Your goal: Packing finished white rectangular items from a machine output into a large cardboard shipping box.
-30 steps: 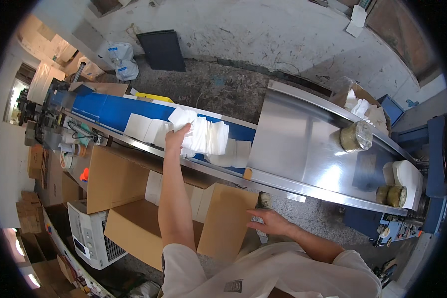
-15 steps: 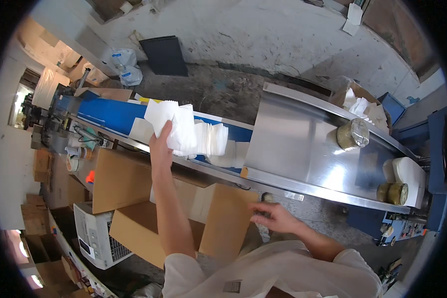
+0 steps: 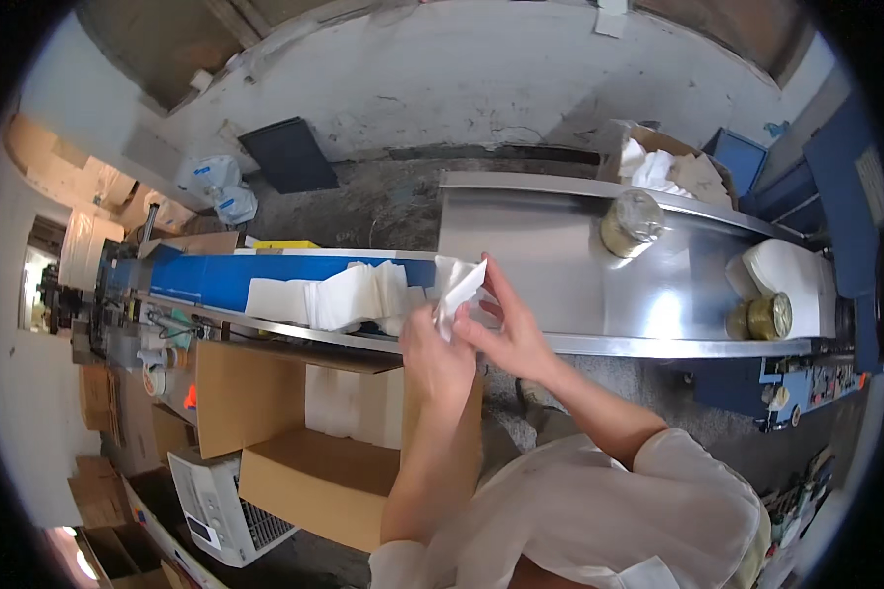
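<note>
Fingers of the left hand point(image 3: 438, 358) and right hand point(image 3: 513, 339) are clamped on a folded white paper bundle point(image 3: 454, 287) by the right end of the blue conveyor belt point(image 3: 206, 279). It looks light, soft, easily creased; gripping both faces flat should stop layers slipping.

The blue belt point(image 3: 201, 277) at 9 o'clock carries white sheets point(image 3: 352, 297); the steel table point(image 3: 530, 255) at 3 o'clock, brownish cylinders point(image 3: 632, 225).

Papers point(image 3: 339, 297) lie on the belt point(image 3: 206, 277), left of the table point(image 3: 530, 236). Cylinders point(image 3: 632, 223) rest on the table. A carton point(image 3: 309, 486) stands nearer than the belt.
</note>
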Action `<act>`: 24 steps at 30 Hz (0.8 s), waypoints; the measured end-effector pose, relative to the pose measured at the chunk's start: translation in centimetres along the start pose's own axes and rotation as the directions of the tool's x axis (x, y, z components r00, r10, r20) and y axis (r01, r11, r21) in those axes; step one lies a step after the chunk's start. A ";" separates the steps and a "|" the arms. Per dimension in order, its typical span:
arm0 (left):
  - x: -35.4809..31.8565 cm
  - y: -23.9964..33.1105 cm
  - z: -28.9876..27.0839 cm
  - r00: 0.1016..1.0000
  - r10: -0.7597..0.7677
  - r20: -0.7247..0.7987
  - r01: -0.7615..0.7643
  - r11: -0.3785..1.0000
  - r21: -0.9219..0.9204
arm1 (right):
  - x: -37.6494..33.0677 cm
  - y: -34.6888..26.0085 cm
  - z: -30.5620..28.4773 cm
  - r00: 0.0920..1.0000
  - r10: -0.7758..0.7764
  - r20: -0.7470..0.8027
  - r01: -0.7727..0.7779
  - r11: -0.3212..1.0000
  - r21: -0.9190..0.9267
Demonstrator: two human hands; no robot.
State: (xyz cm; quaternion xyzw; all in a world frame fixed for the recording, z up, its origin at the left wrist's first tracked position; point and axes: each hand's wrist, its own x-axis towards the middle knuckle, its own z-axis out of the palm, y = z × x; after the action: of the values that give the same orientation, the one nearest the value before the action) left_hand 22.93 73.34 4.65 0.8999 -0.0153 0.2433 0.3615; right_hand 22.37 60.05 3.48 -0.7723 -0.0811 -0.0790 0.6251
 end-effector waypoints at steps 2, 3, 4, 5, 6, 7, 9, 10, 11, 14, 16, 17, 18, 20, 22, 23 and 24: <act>-0.1 0.5 2.0 0.992 0.109 0.056 -0.116 0.985 0.127 | 1.1 0.3 -1.3 0.963 0.267 0.025 -0.269 0.960 0.076; 0.0 0.8 3.2 0.991 0.121 0.062 -0.128 0.984 0.122 | 1.3 1.6 -2.0 0.964 0.267 0.011 -0.267 0.960 0.079; 0.0 1.3 4.1 0.986 0.120 0.113 -0.132 0.985 0.111 | 1.5 3.2 -2.6 0.983 0.180 0.032 -0.181 0.984 0.006; 0.1 1.7 5.0 0.979 0.118 0.163 -0.136 0.985 0.102 | 1.5 4.6 -3.2 0.994 0.094 0.060 -0.090 0.994 -0.065; 0.2 2.4 6.0 0.975 0.128 0.179 -0.149 0.983 0.106 | 1.8 5.3 -3.8 0.994 0.097 0.050 -0.094 0.994 -0.062; 0.2 3.0 6.5 0.973 0.135 0.187 -0.156 0.982 0.105 | 2.0 5.8 -4.4 0.967 0.256 0.000 -0.255 0.966 0.026; 0.0 4.4 7.1 0.873 -0.209 0.440 0.188 0.978 0.092 | 2.1 7.2 -5.6 0.911 0.410 -0.042 -0.402 0.906 0.130; -0.4 4.3 7.5 0.873 -0.203 0.444 0.180 0.979 0.094 | 2.0 8.0 -6.3 0.930 0.364 -0.056 -0.364 0.931 0.008; -0.9 3.6 8.0 0.882 -0.135 0.451 0.158 0.987 -0.013 | 1.8 8.8 -6.9 0.946 0.318 -0.063 -0.323 0.939 -0.115; -0.7 2.0 8.4 0.856 -0.079 0.511 0.233 0.941 -0.244 | 2.0 7.5 -8.5 0.897 0.436 -0.068 -0.441 0.892 -0.097; -0.4 1.1 8.2 0.817 -0.086 0.571 0.342 0.869 -0.358 | 1.8 5.9 -9.6 0.906 0.418 -0.071 -0.424 0.899 -0.112; -0.1 0.7 8.2 0.780 -0.186 0.598 0.458 0.820 -0.342 | 1.7 5.6 -9.8 0.916 0.393 -0.075 -0.400 0.907 -0.131; 0.3 0.4 8.4 0.730 -0.279 0.624 0.567 0.757 -0.325 | 1.5 5.9 -9.9 0.913 0.401 -0.075 -0.408 0.903 -0.134; 1.0 -0.1 9.1 0.684 -0.276 0.675 0.605 0.732 -0.313 | 1.0 6.6 -9.9 0.922 0.379 -0.077 -0.387 0.892 -0.235; 1.2 -0.9 9.5 0.641 -0.272 0.718 0.642 0.703 -0.306 | 1.4 7.0 -9.6 0.904 0.426 -0.031 -0.422 0.879 -0.221; 1.1 -1.5 9.7 0.633 -0.255 0.731 0.652 0.684 -0.326 | 1.6 7.1 -9.3 0.886 0.463 0.014 -0.451 0.870 -0.201; 1.3 -1.1 10.0 0.625 -0.234 0.745 0.663 0.663 -0.347 | 1.6 7.8 -9.1 0.883 0.470 0.013 -0.457 0.863 -0.214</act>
State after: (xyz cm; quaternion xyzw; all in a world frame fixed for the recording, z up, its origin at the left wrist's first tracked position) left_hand 28.55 67.81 -1.67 0.7347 0.0261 -0.2032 0.6467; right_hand 25.51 49.58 -1.68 -0.8315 0.0953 0.0905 0.5397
